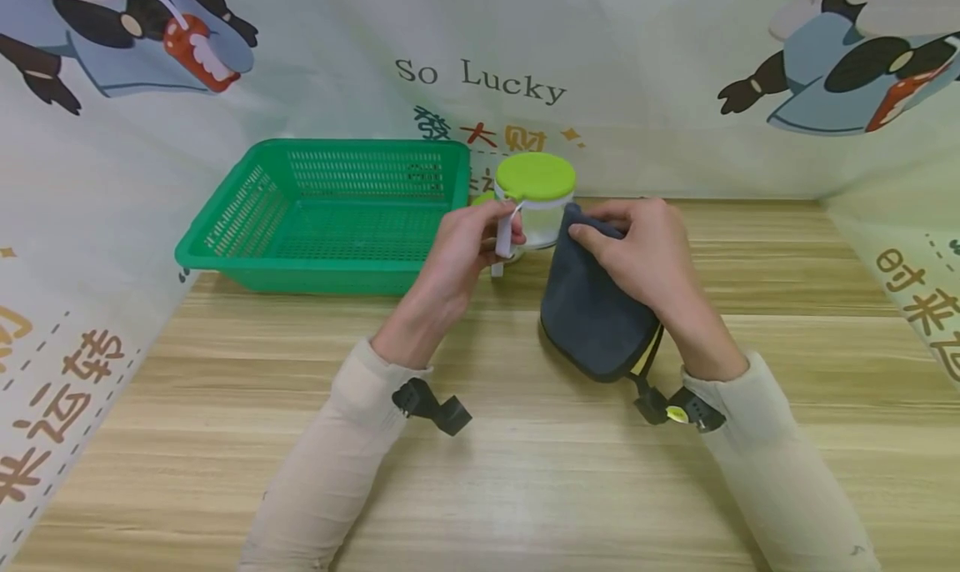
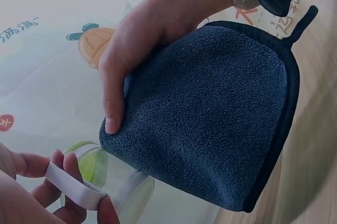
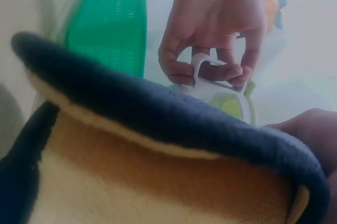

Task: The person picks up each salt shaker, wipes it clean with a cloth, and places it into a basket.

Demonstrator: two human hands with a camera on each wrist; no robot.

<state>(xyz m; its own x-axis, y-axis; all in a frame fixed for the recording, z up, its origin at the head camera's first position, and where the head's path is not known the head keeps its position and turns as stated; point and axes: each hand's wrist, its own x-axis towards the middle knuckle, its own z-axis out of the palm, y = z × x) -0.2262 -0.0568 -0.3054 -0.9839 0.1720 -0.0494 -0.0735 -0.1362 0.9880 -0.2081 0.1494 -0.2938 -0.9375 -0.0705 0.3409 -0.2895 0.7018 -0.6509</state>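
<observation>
My left hand (image 1: 459,251) grips the white handle (image 1: 505,234) of a clear jar with a lime-green lid (image 1: 536,177). The jar stands upright, part of its body hidden by the fingers and cloth. Between thumb and fingers, my right hand (image 1: 651,247) pinches the upper edge of a folded dark blue cloth (image 1: 596,309), which hangs beside the jar. In the left wrist view the cloth (image 2: 205,113) shows a fluffy face and a small loop. Its yellowish-tan other side (image 3: 158,182) fills the lower right wrist view.
To the left of the jar sits a green plastic basket (image 1: 322,280) with slotted walls. Behind the gripped jar, a second green lid (image 1: 482,198) peeks out, mostly hidden. A printed sheet (image 1: 637,72) covers the back and sides of the wooden table (image 1: 525,489).
</observation>
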